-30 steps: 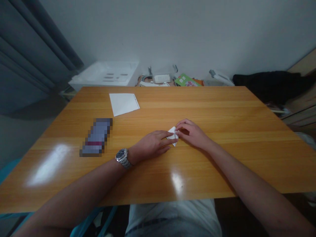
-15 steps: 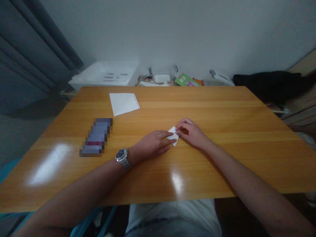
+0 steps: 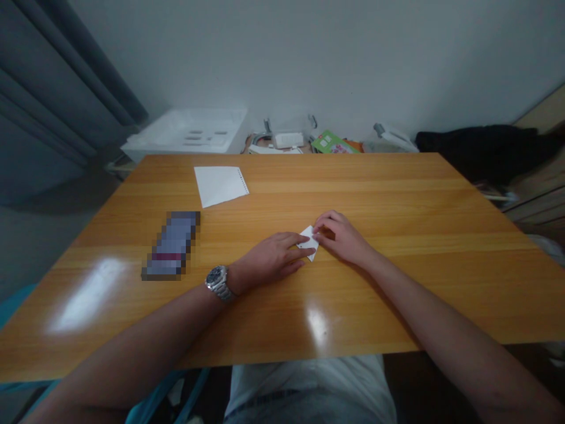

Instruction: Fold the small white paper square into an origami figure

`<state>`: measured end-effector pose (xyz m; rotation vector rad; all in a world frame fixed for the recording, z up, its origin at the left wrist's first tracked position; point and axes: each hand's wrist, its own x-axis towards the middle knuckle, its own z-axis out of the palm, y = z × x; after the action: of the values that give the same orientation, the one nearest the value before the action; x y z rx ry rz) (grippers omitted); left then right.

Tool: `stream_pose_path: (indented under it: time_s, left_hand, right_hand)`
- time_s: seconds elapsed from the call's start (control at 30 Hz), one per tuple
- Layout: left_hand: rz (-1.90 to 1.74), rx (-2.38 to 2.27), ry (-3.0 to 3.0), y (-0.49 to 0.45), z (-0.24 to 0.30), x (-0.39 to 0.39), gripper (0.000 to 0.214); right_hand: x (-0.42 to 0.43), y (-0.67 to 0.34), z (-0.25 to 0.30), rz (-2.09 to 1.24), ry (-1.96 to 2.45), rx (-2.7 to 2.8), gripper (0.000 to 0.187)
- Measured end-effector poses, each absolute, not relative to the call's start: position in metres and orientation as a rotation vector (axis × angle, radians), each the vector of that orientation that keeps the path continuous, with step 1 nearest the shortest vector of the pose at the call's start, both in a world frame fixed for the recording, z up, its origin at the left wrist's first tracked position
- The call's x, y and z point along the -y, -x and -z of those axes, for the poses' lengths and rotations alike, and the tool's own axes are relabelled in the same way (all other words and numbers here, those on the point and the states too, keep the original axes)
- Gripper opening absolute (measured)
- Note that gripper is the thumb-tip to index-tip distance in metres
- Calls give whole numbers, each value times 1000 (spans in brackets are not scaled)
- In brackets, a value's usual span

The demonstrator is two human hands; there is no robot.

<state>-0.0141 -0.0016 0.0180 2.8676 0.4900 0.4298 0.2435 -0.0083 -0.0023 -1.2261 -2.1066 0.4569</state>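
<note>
A small folded piece of white paper, roughly diamond-shaped, lies on the wooden table between my two hands. My left hand reaches in from the left with its fingers stretched out and apart, two fingertips resting on the paper. At the paper's upper right edge, my right hand has its thumb and index finger pinched together on it. The fingertips hide parts of the folded paper, so its exact folds cannot be made out.
A white sheet with a perforated edge lies at the back left. Nearer is a pixelated phone-like object. Beyond the table's far edge stand a white plastic tub, a green booklet and a dark cloth.
</note>
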Motion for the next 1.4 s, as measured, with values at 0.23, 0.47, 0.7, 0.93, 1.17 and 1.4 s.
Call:
stream_pose_path:
  time_s: [0.23,0.47,0.7,0.93,1.17,1.4]
  left_hand:
    - [-477,-473,-2895,14,-16,1,33]
    - [-471,-490,-2906,13,-19,3,31]
    - [-421,-501,-2922,13,-19,3,33]
    - [-404,-498,-2892,17,-21,2,35]
    - [-407,-450,-2805,21,-23,-1,33]
    - [-440,-432,-2814,21,-20,-1,33]
  right_hand:
    - [8,-245,4,-459,1231,2103,6]
    - [8,-245,3,-446,1230,2119,6]
    - [8,-243,3,-424,1243,2125,4]
    - [8,-242,4,-425,1275,2105,6]
    - [9,-243,2,-457,1267,2116,9]
    - [6,-251,3,-555,1192,2124,9]
